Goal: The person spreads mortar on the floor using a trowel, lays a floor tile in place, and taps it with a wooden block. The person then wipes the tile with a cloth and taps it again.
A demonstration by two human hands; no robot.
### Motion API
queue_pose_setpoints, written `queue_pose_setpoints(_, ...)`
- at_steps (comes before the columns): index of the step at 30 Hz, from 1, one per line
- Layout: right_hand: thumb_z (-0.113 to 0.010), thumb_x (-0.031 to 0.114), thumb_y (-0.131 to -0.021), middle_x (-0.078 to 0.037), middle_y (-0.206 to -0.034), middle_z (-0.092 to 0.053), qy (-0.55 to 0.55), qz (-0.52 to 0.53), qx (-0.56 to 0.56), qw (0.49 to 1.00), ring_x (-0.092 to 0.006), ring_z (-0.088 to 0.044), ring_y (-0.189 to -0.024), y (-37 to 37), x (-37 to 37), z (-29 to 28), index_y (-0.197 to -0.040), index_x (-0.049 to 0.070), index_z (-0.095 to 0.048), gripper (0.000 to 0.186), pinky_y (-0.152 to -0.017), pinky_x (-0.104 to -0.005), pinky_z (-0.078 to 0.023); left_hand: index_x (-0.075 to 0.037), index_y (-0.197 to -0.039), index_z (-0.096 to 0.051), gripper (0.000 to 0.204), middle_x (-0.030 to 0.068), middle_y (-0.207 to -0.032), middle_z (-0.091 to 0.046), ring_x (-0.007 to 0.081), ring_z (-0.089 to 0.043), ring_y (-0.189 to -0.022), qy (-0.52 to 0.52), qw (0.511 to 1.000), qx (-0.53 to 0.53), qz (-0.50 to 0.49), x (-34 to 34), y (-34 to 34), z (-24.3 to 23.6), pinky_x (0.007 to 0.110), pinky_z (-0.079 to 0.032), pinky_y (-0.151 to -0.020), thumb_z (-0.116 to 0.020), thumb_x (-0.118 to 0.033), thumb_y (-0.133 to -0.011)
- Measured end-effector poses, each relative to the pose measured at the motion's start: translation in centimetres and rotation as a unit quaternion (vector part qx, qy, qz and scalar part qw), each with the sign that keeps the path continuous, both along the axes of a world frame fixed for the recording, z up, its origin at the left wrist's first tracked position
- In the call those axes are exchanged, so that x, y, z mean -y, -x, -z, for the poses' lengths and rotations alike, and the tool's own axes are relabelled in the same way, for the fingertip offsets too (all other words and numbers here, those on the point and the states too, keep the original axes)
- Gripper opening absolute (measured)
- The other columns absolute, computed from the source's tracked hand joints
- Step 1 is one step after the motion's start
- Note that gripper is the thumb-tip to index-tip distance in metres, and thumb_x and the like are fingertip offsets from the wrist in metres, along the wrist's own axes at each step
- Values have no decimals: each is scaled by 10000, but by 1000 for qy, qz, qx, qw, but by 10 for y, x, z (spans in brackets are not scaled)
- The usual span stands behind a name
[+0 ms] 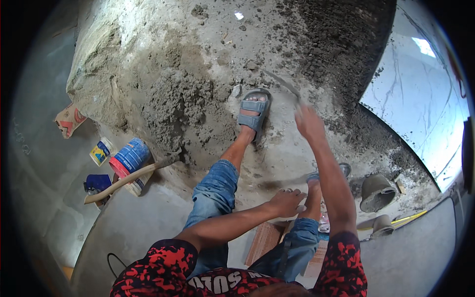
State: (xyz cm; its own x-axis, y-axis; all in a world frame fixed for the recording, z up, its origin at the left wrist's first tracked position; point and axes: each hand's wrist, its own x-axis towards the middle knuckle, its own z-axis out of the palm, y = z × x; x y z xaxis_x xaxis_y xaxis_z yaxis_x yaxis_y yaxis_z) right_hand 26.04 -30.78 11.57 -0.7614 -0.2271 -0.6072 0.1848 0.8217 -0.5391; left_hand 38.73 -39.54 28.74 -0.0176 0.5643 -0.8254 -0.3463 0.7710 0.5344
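got one left hand (pixel 286 203) and one right hand (pixel 310 123), one trowel (pixel 286 85), one wooden handle (pixel 123 181), one lumpy grey heap (pixel 180 101), one shiny marbled slab (pixel 415 94), one brown-and-red bag (pixel 70 120), one sandal (pixel 253 106) in plain view, two grey buckets (pixel 372 186), and at least three tubs (pixel 130 156) bunched together, they overlap so tbh can't give an exact number there

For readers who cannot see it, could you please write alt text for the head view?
The person's right hand holds a blurred trowel-like tool over rough grey ground; the left hand is loosely open by the right shin. A grey mortar-like heap lies left, a glossy marbled panel right.
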Motion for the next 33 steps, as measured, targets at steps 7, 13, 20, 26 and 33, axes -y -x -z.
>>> queue_pose_setpoints(7, -513, 182, -854, -124, -1003, -575, -20, -195, -119, 973, -329, -597, -926, 129, 88, 45, -1133, 148, -522, 282, -734, -453, -494, -34, -1282, -404, 534, 210, -1264, -451, 408, -483, -1116, 5, 999, -31, -38, 4, -11, 6, 506, -363, -941, -498, -370, -878)
queue_pose_setpoints(13, -486, 91, -830, -125, -1081, -581, -81, -309, -18, 947, -309, -573, -1007, 81, 43, 53, -1107, 183, -578, 306, -798, -470, -458, -46, -1287, -417, 555, 202, -1268, -456, 395, -483, -1122, -48, 997, -15, -62, 15, -20, -14, 497, -350, -957, -507, -400, -870)
queue_pose_setpoints(20, -514, 83, -799, -108, -1088, -577, -134, -237, -31, 962, -317, -553, -1037, 14, -72, 43, -1163, 201, -562, 386, -792, -500, -459, -42, -1228, -481, 518, 190, -1214, -504, 379, -516, -1085, -101, 994, 25, -31, 6, -20, -9, 480, -392, -925, -525, -398, -854)
queue_pose_setpoints(26, -495, 110, -819, -86, -1074, -558, -148, -273, 77, 947, -288, -548, -999, -124, -76, 33, -1156, 222, -556, 360, -775, -485, -440, -15, -1231, -475, 527, 209, -1246, -486, 365, -499, -1117, -66, 996, -4, -53, 17, -25, -1, 443, -388, -943, -502, -402, -874)
queue_pose_setpoints(33, -554, 55, -721, -150, -971, -561, -196, 84, -105, 971, -358, -545, -948, -206, -226, 38, -1006, 103, -537, 289, -767, -493, -432, -60, -1306, -423, 562, 213, -1283, -465, 372, -441, -1191, -58, 997, 44, -13, 5, -39, 3, 431, -347, -992, -496, -422, -883)
